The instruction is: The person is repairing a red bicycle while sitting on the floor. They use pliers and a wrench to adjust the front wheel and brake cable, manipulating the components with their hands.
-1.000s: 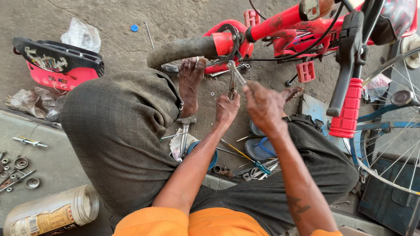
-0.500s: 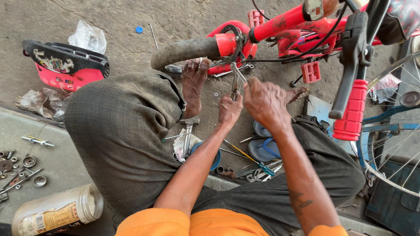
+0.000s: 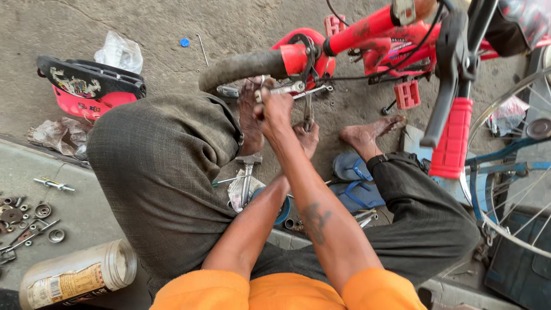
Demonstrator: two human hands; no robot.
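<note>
Concrete floor, wrench (image 3: 285,89) within right hand (image 3: 274,109)

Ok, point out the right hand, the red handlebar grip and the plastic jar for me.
right hand (image 3: 274,110), head view, on the back of the hand.
red handlebar grip (image 3: 453,139), head view, middle of the ribbed sleeve.
plastic jar (image 3: 77,279), head view, on its labelled side.

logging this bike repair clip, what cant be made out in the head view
- Right hand: covers the wrench grip and the fastener at the red bicycle wheel axle.
- Left hand: lies partly behind the right forearm; its hold on the pliers is unclear.
- Bicycle: frame and handlebar are cut off by the top edge.
- Small metal parts: too small to identify.
</note>
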